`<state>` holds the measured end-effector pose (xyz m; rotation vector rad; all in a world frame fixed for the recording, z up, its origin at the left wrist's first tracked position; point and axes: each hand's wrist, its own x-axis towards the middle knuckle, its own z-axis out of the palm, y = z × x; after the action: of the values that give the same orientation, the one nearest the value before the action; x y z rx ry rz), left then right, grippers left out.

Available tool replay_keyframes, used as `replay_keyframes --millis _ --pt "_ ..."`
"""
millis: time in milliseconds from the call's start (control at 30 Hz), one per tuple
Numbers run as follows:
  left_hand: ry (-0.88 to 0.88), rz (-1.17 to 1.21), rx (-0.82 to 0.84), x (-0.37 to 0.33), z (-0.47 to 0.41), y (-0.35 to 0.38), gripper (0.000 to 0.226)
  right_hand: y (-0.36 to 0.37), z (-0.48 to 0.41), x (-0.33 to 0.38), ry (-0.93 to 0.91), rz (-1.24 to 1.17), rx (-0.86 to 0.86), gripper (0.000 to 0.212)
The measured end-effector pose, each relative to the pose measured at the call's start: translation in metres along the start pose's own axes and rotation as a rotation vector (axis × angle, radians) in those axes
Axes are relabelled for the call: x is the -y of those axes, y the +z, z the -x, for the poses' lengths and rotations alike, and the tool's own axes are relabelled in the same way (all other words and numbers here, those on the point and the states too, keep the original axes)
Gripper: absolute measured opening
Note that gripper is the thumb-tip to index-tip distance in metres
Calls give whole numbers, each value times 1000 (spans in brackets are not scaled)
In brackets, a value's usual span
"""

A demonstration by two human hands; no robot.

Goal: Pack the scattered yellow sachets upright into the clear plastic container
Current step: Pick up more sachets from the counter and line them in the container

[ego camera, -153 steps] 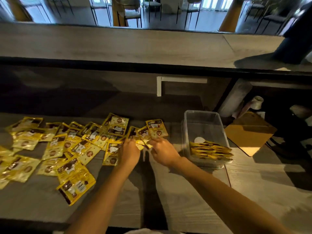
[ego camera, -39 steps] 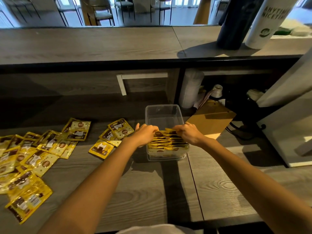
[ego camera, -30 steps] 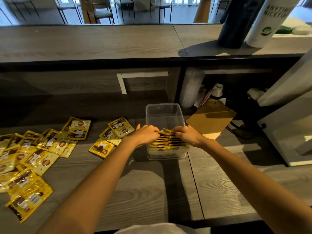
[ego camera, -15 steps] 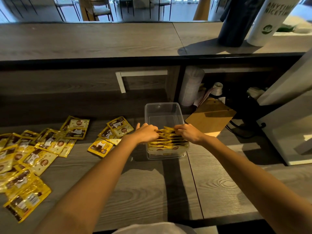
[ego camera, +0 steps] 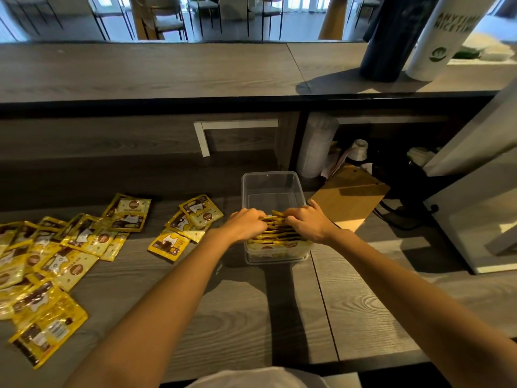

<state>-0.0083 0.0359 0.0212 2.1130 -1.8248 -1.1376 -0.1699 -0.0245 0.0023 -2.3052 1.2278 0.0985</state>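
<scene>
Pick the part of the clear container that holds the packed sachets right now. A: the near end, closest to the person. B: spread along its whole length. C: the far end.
A: the upright sachets stand bunched at the near end of the clear container, between both hands; its far half shows bare.

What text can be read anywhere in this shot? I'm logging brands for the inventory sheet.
"ANYTIME NICETIME": on the white cylinder on the upper counter, last letters cut off or blurred; a round green logo below it is unreadable.
Loose yellow sachets on the table: print, brown round badges and a cartoon figure, all too small to read.
Sachets in the clear container: edges only, no text visible.
</scene>
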Motion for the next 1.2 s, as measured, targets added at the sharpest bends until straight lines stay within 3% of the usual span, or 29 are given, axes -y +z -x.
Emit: replay_keyframes --millis 267,367,500,633,700,800,933,1067,1200 --pt "-40 -29 -122 0 1 -18 44 -8 -4 27 -29 123 -167 36" --pt "-65 -38 -306 7 7 -34 38 -12 -8 52 -73 164 -273 26" --pt "-142 -2 -567 34 28 -55 34 -2 -18 99 -191 166 -399 34" --pt "-294 64 -662 85 50 -60 32 26 -22 148 -309 128 -286 37" --pt "-365 40 -616 115 59 -54 33 48 -31 166 -316 145 -148 39" --pt "-401 -42 -415 158 69 -32 45 81 -45 187 -263 188 87 46" --pt "-259 -79 -133 189 78 -1 67 111 -57 195 -163 250 291 61" --pt "-201 -116 3 193 85 20 71 122 -60 187 -80 281 358 63" --pt "-227 -268 -67 193 91 30 65 122 -46 178 -91 310 192 44"
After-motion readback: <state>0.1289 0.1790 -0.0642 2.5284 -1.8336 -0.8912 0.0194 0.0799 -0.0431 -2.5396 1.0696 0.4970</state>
